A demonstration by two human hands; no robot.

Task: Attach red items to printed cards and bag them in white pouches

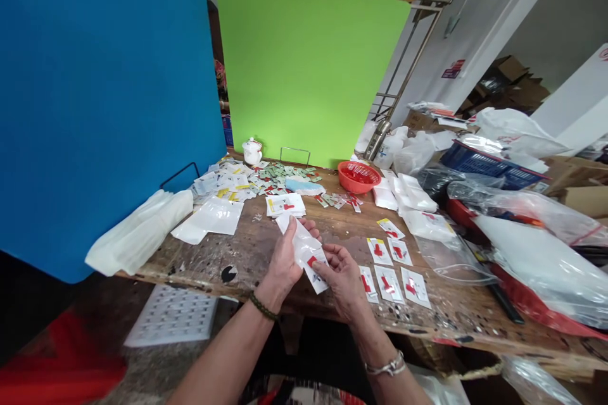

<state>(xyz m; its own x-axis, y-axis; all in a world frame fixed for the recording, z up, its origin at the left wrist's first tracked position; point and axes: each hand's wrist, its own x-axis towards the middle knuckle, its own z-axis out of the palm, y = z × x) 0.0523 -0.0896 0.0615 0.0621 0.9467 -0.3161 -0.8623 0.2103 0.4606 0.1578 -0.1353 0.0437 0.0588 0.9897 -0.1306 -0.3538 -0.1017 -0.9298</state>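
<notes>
Over the front of the workbench, my left hand (284,262) is closed around a thin white plastic bag (300,239). My right hand (346,281) pinches a white card with a red piece (317,280) on it, at the bag's lower end. Card and bag overlap; I cannot tell how much of the card lies inside. Just beyond my hands sits a stack of similar cards (285,204). To the right of my right hand, several white cards with red pieces (388,283) are laid out in rows.
Loose printed packets (223,180) and small green cards (285,172) are heaped at the back. A red basket (360,177) stands behind, near a lidded white cup (252,150). White bags (142,228) lie left; plastic bags and a blue crate (489,161) crowd the right.
</notes>
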